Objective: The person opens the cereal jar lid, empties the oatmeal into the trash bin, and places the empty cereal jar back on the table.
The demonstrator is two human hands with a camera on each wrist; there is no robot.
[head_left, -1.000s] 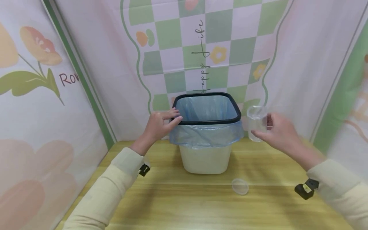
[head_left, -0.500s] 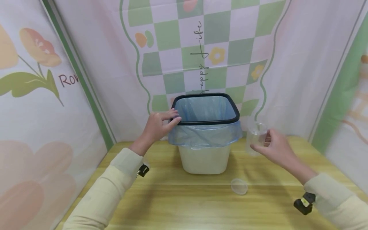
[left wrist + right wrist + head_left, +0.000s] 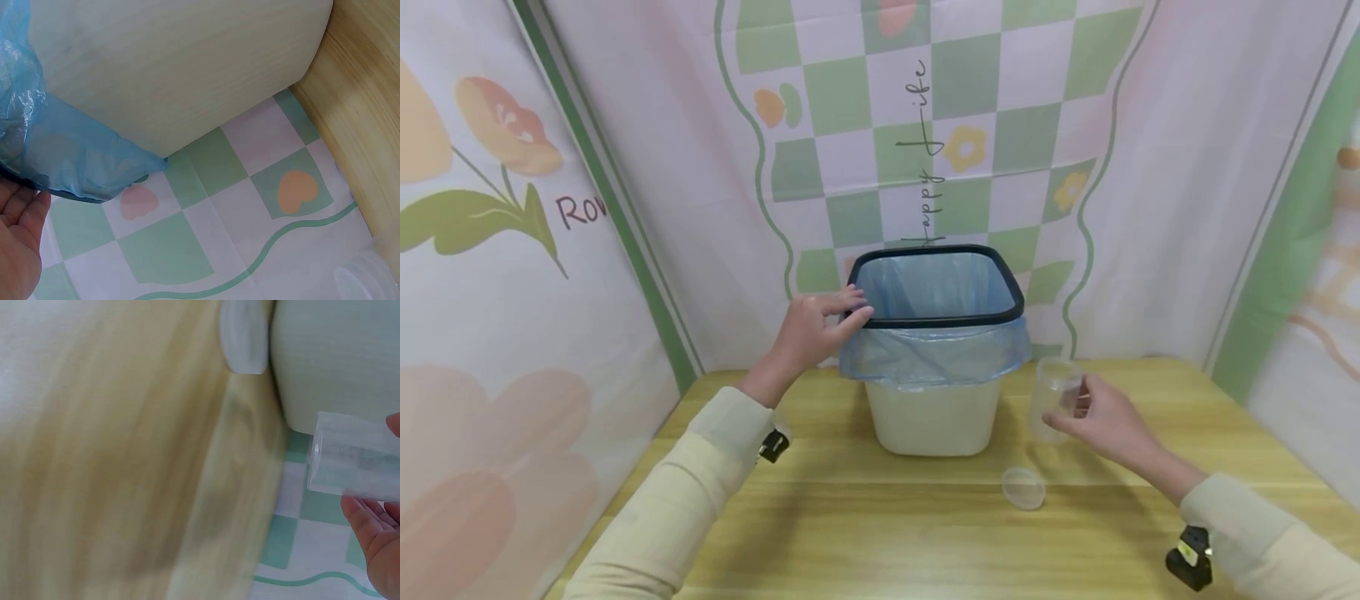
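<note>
- With the right hand (image 3: pixel 1105 423), grips a clear, cylindrical plastic jar (image 3: pixel 1049 400) from the right, thumb on the near face, fingers part curled on the far side.
- Holds the jar roughly upright, mouth up, just right of a pale, tapered bin (image 3: pixel 932 425); base contact with the light wood-grain table (image 3: pixel 895 537): cannot tell.
- With the left hand (image 3: pixel 805 335), part closed, pinches the black, rounded-rectangular rim (image 3: pixel 936 322) at its near left corner.
- Inside the bin and folded over its outside, below the rim: a thin, translucent blue plastic bag (image 3: pixel 936 358).
- Flat on the table, near side of the jar and slightly left: a translucent, round plastic disc (image 3: pixel 1023 489), apart from both hands.
- At the far side, behind the bin: a white fabric backdrop (image 3: pixel 658 167) with green checks.
</note>
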